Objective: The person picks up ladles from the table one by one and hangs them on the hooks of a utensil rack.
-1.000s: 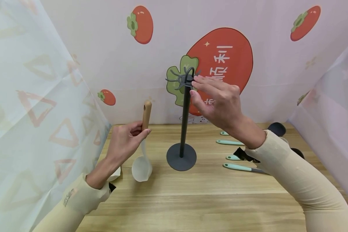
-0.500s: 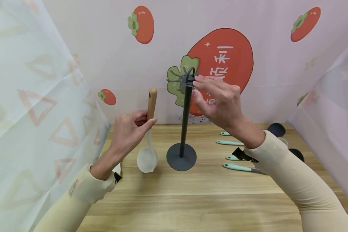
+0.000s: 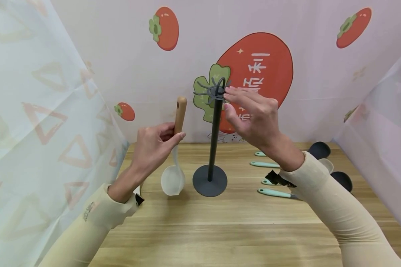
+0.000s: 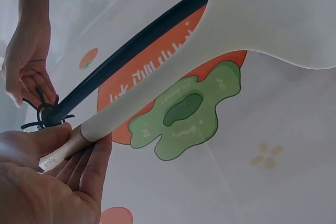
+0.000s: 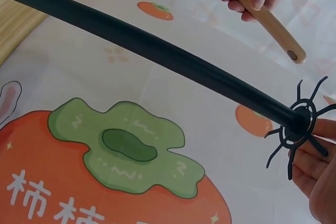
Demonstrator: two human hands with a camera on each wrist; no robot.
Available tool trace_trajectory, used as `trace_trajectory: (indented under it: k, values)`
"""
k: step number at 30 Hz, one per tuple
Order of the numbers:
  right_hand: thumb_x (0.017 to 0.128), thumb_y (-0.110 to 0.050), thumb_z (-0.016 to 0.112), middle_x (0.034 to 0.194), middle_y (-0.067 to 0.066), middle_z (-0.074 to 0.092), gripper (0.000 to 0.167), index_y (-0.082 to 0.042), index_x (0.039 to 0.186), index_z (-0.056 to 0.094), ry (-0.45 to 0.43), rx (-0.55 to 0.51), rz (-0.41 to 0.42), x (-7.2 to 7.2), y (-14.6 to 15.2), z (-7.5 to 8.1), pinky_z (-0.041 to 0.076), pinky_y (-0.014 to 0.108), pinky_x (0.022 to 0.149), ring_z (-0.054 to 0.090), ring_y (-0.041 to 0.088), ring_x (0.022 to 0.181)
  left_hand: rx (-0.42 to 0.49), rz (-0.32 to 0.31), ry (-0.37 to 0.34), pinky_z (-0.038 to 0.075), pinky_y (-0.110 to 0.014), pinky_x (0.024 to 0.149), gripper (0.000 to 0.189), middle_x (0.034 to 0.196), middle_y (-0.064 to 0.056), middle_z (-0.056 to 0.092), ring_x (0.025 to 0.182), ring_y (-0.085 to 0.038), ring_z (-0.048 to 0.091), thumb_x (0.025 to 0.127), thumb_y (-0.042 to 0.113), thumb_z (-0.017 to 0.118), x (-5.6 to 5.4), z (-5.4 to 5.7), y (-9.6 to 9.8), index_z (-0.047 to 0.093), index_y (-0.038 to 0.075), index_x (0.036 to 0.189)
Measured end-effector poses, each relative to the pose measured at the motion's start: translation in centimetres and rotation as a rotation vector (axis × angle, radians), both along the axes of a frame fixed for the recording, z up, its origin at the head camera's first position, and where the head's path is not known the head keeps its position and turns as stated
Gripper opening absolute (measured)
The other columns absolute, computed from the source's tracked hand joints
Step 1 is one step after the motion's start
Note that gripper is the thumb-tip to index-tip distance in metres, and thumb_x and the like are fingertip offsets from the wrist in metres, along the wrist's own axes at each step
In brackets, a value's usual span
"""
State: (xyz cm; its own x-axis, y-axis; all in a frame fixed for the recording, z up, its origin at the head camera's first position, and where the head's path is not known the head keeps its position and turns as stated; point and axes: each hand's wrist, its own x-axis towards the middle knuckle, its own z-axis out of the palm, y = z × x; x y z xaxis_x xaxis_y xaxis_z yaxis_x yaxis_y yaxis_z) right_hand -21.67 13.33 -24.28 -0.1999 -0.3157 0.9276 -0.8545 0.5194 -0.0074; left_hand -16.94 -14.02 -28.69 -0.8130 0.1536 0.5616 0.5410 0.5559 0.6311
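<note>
My left hand pinches the lower part of a ladle's wooden handle; the ladle hangs upright, its white bowl at the bottom. It is left of a dark utensil stand, which has a round base and a ring of hooks on top. My right hand is at that ring, fingertips at its right side, fingers fairly straight. From the left wrist, the ladle's white neck runs alongside the pole. In the right wrist view, my fingers lie behind the hooks, and the ladle handle ends above them.
Several utensils with mint handles lie on the wooden table at right, partly behind my right forearm; dark heads show beyond it. A pale object lies half hidden by my left wrist. Printed cloth walls enclose the table.
My left hand has raised the ladle and carried it rightward, closer to the stand. The right hand has stayed at the hook ring.
</note>
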Motion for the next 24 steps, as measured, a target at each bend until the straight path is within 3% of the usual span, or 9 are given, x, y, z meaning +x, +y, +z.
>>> trace_trajectory:
  k: [24]
  values:
    - [0.094, -0.019, 0.066, 0.111, 0.02, 0.079, 0.031, 0.005, 0.107, 0.081, -0.01, -0.077, 0.027, -0.1, -0.2, -0.3, 0.062, 0.055, 0.09, 0.077, 0.038, 0.106, 0.041, -0.048, 0.023, 0.065, -0.045, 0.079, 0.03, 0.1, -0.018, 0.08, 0.087, -0.029, 0.081, 0.091, 0.007, 0.083, -1.1, 1.2, 1.6, 0.077, -0.006, 0.117]
